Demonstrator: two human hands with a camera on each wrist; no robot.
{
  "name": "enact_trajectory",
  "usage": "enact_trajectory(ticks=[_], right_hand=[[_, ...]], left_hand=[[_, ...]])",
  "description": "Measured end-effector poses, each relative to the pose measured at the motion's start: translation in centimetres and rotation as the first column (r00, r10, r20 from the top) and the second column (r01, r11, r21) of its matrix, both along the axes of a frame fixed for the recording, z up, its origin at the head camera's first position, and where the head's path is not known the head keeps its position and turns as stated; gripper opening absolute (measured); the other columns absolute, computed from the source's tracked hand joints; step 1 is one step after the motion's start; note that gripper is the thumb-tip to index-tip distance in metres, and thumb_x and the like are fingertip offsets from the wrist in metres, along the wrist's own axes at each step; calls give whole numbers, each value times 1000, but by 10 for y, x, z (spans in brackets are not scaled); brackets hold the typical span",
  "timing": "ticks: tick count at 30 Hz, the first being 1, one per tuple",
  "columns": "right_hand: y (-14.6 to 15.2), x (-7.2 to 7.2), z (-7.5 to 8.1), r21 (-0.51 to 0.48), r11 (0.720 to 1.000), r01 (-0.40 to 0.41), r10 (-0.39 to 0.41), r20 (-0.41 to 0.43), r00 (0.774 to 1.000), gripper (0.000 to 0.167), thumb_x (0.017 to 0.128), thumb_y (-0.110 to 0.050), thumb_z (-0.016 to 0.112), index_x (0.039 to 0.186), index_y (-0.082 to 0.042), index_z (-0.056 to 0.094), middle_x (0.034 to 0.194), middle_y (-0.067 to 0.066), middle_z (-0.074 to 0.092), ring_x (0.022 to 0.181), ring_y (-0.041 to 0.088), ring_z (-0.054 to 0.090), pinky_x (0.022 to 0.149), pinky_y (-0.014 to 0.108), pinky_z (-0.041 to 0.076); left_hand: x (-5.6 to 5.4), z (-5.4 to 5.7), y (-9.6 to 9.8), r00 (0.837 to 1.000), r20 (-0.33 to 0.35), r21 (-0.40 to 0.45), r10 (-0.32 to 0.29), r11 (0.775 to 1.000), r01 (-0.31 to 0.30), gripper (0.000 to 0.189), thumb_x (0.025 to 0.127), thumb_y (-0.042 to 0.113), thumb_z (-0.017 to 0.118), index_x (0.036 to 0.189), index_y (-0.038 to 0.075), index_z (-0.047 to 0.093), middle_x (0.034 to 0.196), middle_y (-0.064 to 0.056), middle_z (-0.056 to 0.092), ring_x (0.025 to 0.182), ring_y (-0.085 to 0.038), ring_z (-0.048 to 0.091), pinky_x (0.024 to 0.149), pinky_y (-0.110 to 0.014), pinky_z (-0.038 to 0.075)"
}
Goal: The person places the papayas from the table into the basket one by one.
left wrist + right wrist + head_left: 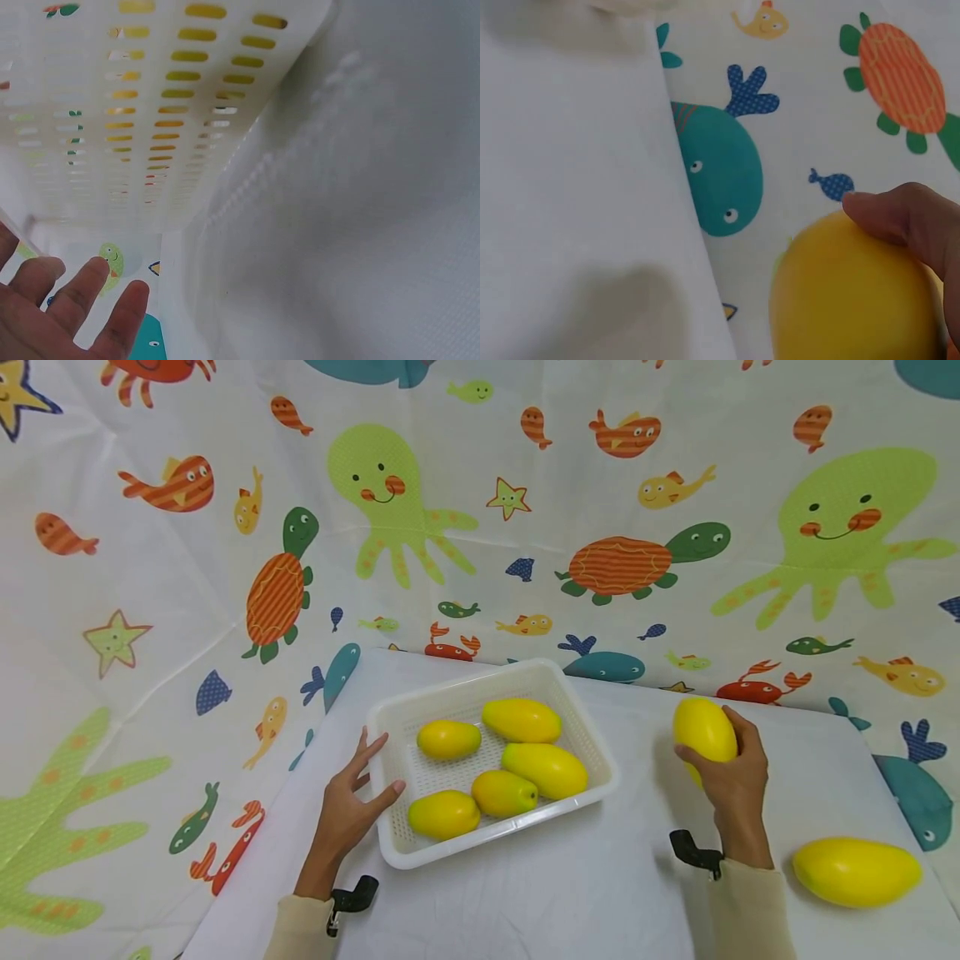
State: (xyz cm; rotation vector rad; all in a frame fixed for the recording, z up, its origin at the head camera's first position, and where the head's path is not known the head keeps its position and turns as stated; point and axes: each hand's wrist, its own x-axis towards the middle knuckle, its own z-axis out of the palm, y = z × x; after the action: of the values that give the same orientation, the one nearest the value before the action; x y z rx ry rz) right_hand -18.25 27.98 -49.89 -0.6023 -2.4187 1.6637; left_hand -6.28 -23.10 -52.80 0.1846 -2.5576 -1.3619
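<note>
My left hand (347,814) is at the left end of a white plastic basket (491,841), thumb and fingers spread apart along its rim. In the left wrist view its fingers (79,300) look loosely extended near the slotted basket wall (157,97). Several yellow papayas (544,770) with greenish tints lie inside the basket. To the basket's right, my right hand (738,781) grips another yellow papaya (703,731) above the table, thumb on one side and fingers on the other. The right wrist view shows the thumb on this papaya (855,292); the other fingers are mostly hidden.
One more large yellow papaya (857,872) lies on the white-covered table (547,902) at the right, beside the right forearm. A cloth printed with sea animals (465,485) hangs behind the table and along its left side. Black camera mounts sit on both wrists.
</note>
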Motion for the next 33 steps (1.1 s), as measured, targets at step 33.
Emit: enact_trajectory(ticks=[33], right_hand=[[-29,3,43,70,967,-245,252,-133,959,100,87,-12,87,165,-44,32,171,4,38,145,37,40,117,68,43]], left_hand=[[1,-1,2,1000,-1,1,3,1000,-3,78,91,45,80,161,30,47,178,5,20,163,-36,31,121,-59,43]])
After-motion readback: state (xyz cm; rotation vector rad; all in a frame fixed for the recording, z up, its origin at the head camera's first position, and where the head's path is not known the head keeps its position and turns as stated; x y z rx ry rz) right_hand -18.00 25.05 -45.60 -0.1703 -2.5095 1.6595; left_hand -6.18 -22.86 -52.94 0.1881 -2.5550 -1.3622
